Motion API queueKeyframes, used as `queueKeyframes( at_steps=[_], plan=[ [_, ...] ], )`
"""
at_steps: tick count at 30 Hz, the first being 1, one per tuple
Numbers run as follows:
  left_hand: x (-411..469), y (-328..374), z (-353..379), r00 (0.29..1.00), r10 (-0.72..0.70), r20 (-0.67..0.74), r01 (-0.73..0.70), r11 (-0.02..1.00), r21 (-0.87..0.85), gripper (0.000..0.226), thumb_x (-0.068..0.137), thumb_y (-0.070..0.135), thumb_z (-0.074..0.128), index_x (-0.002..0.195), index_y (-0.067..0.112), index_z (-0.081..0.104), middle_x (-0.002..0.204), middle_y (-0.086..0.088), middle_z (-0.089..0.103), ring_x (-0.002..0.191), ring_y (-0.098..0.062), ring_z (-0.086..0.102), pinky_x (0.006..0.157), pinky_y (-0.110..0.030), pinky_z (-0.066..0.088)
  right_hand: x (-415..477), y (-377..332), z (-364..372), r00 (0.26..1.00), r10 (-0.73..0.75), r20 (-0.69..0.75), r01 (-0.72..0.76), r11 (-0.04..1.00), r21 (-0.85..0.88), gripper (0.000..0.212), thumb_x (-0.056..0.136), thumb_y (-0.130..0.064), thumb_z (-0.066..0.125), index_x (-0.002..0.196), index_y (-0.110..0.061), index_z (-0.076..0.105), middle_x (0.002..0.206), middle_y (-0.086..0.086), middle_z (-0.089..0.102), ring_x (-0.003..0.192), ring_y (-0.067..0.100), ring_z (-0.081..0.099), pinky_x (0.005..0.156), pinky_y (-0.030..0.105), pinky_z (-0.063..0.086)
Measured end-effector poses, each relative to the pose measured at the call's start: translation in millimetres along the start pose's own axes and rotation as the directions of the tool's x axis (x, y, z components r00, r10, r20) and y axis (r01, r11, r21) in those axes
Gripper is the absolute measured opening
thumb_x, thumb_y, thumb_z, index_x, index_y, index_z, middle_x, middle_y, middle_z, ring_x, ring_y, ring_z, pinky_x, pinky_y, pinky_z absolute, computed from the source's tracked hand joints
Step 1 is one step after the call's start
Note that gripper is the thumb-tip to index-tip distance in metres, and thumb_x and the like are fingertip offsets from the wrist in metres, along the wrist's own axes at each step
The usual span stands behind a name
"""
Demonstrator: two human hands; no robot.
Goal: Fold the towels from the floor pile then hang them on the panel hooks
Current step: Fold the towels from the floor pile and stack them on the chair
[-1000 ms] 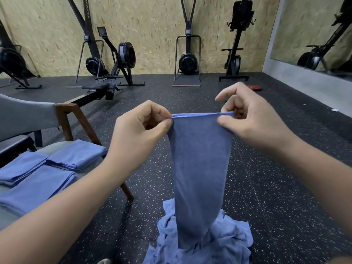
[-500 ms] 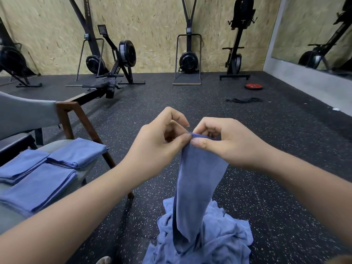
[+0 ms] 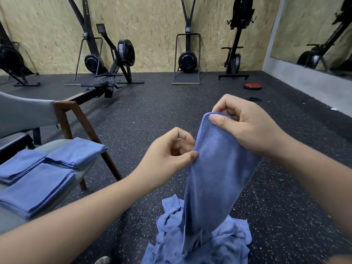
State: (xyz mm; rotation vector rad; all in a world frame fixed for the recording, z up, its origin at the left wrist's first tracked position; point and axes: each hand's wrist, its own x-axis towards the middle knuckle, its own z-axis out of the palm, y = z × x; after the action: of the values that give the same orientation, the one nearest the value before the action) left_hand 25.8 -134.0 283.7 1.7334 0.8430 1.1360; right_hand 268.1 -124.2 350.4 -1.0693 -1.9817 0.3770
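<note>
While both hands pinch it, the towel (image 3: 215,178) hangs over the floor pile (image 3: 234,242).
Head view: fingers of the right hand (image 3: 253,130) curl around its top corner, and the left hand (image 3: 167,155) nips the side edge lower down. Its long axis runs nearly vertical, tail down in the pile. That tail may snag, skewing the fold.

We cannot tell where the lower end of the hanging blue cloth towel (image 3: 215,178) stops against the crumpled blue towel pile (image 3: 228,242), which the bottom edge cuts off. On the right hand (image 3: 253,130), most fingertips are hidden from us behind the towel's top edge. The folded blue towels (image 3: 36,189) and the grey padded wooden-legged chair (image 3: 22,113) run off the left edge.
</note>
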Motion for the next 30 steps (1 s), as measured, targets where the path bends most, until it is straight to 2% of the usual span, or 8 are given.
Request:
queueKeyframes(
  at_steps=[5,9,11,13,17,22,27,30],
  plan=[
    [-1.5,4.1,4.9,0.998,0.065,-0.022,-0.061,0.989,0.131,0.024,0.094,0.000,0.075,0.104,0.019,0.064,0.083,-0.001,0.075,0.071,-0.017,0.061,0.070,-0.028,0.048,-1.3,-3.1,0.9,0.999,0.024,0.036,-0.024,1.000,-0.007,0.010,0.102,-0.028,0.071,0.094,-0.022,0.068,0.086,-0.003,0.071,0.083,0.018,0.064,0.078,0.033,0.048],
    [-4.6,8.7,4.4,0.992,0.123,-0.038,-0.105,0.945,0.310,0.040,0.091,0.006,0.074,0.113,0.029,0.049,0.085,0.007,0.073,0.074,-0.031,0.060,0.068,-0.035,0.047,-1.2,-5.7,1.0,0.998,0.021,0.053,-0.019,0.999,-0.040,0.011,0.102,-0.028,0.071,0.092,-0.023,0.072,0.089,-0.007,0.074,0.087,0.012,0.067,0.082,0.031,0.051],
    [-4.5,7.4,6.2,0.997,0.080,-0.002,-0.076,0.956,0.284,0.048,0.089,0.004,0.075,0.116,0.029,0.044,0.085,0.009,0.073,0.073,-0.025,0.061,0.070,-0.038,0.047,-0.7,-6.2,1.4,1.000,0.014,0.015,-0.013,1.000,-0.026,0.011,0.103,-0.027,0.069,0.094,-0.022,0.071,0.089,-0.006,0.073,0.087,0.012,0.066,0.081,0.028,0.049],
    [-3.6,1.2,8.9,0.999,-0.015,0.050,0.004,0.973,0.231,0.052,0.085,0.004,0.076,0.115,0.032,0.044,0.082,0.007,0.072,0.069,-0.017,0.057,0.068,-0.034,0.044,-0.6,-6.9,2.2,1.000,0.001,-0.014,-0.002,1.000,-0.020,0.011,0.104,-0.027,0.069,0.095,-0.021,0.070,0.089,-0.005,0.072,0.087,0.014,0.066,0.082,0.030,0.049],
    [-1.1,-22.2,5.7,0.985,-0.145,0.091,0.118,0.962,0.245,0.035,0.079,0.011,0.072,0.104,0.030,0.056,0.084,0.001,0.073,0.070,-0.017,0.057,0.069,-0.033,0.046,1.0,-5.5,0.1,0.997,-0.009,-0.076,0.007,1.000,-0.026,0.010,0.104,-0.027,0.070,0.094,-0.023,0.070,0.088,-0.002,0.071,0.087,0.019,0.066,0.083,0.038,0.050],
    [3.5,-44.9,-11.0,0.983,-0.181,0.026,0.157,0.908,0.388,0.016,0.074,0.018,0.068,0.087,0.027,0.064,0.075,0.012,0.069,0.066,-0.007,0.057,0.064,-0.029,0.045,3.6,2.3,-7.2,0.981,0.021,-0.192,-0.027,0.999,-0.025,0.011,0.104,-0.028,0.069,0.095,-0.022,0.070,0.087,-0.004,0.071,0.087,0.016,0.064,0.080,0.031,0.047],
    [2.9,-58.3,-28.9,0.990,-0.140,-0.003,0.122,0.850,0.513,0.022,0.080,0.007,0.073,0.087,0.026,0.063,0.078,0.010,0.074,0.066,0.000,0.058,0.066,-0.025,0.048,4.0,13.4,-13.8,0.950,0.050,-0.308,-0.071,0.996,-0.057,0.012,0.103,-0.030,0.069,0.096,-0.020,0.070,0.090,-0.007,0.071,0.086,0.010,0.063,0.079,0.025,0.046],
    [3.0,-62.7,-38.8,0.994,-0.100,-0.038,0.104,0.815,0.570,0.024,0.085,0.010,0.075,0.091,0.028,0.061,0.078,0.013,0.073,0.063,0.002,0.054,0.064,-0.020,0.045,4.0,19.8,-19.4,0.925,0.076,-0.372,-0.111,0.991,-0.074,0.012,0.102,-0.033,0.069,0.098,-0.021,0.070,0.091,-0.011,0.072,0.084,0.002,0.062,0.080,0.025,0.047]
  ],
)
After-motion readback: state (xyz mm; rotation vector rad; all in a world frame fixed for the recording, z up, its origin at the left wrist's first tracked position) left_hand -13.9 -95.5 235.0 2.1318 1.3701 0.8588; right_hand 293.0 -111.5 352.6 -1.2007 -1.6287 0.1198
